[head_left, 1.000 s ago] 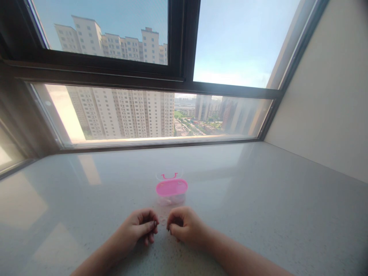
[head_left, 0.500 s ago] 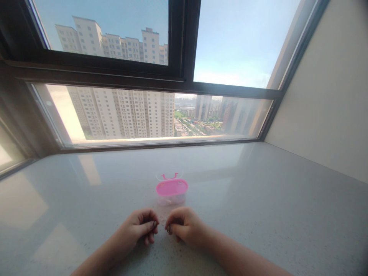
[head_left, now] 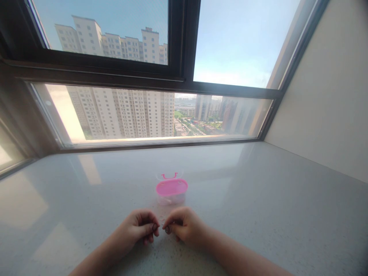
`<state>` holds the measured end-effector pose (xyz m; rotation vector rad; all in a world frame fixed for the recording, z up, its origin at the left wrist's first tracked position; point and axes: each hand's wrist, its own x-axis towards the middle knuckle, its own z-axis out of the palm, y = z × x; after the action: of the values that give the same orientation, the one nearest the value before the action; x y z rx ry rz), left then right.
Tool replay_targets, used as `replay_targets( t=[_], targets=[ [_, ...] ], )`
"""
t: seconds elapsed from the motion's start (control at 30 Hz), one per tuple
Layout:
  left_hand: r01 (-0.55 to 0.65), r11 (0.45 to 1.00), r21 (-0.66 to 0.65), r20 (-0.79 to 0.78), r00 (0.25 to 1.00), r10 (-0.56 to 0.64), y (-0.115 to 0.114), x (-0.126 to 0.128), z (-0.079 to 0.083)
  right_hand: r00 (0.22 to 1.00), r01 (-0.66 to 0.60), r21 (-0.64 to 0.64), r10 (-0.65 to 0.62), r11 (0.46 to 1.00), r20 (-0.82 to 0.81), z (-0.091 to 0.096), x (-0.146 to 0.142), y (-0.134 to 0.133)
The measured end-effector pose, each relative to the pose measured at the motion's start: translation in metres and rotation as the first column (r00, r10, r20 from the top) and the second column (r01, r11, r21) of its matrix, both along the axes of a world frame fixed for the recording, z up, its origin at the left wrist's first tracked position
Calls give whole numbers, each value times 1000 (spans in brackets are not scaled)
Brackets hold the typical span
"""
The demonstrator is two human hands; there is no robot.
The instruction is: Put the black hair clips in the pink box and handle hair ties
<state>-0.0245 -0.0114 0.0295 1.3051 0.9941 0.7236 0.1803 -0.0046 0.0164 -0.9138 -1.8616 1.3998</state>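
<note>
My left hand (head_left: 143, 226) is closed in a pinch, with a small dark loop (head_left: 154, 227) at its thumb and fingertip. Facing it across a narrow gap, my right hand (head_left: 182, 226) pinches another small dark loop (head_left: 167, 230). The loops are too small to name more exactly. Just beyond the fingertips, a few tiny clear pieces (head_left: 162, 217) lie on the pale surface. Behind them stands a small oval see-through box (head_left: 171, 199) with a pink top (head_left: 171, 187) and a pink handle (head_left: 169, 176); what it holds is hard to make out.
Both forearms rest over a speckled white sill (head_left: 258, 199). A dark-framed window (head_left: 161, 145) closes off the far side, with tall buildings outside. On the right rises a plain white wall (head_left: 322, 96). Sunlight patches lie on the left.
My right fingertips have shifted slightly left and up, narrowing the gap to my left hand. The left hand has barely moved, and the box stays put.
</note>
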Motion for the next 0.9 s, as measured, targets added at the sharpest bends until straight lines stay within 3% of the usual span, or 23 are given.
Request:
replay_targets(
  t=[0.53, 0.9],
  targets=[
    [-10, 999, -30, 30, 999, 11, 1, 1, -1, 999, 27, 72, -29, 997, 27, -2, 0, 1],
    [-18, 1000, -23, 29, 999, 19, 0, 1, -1, 999, 23, 8, -23, 1000, 30, 2, 0, 0]
  ],
)
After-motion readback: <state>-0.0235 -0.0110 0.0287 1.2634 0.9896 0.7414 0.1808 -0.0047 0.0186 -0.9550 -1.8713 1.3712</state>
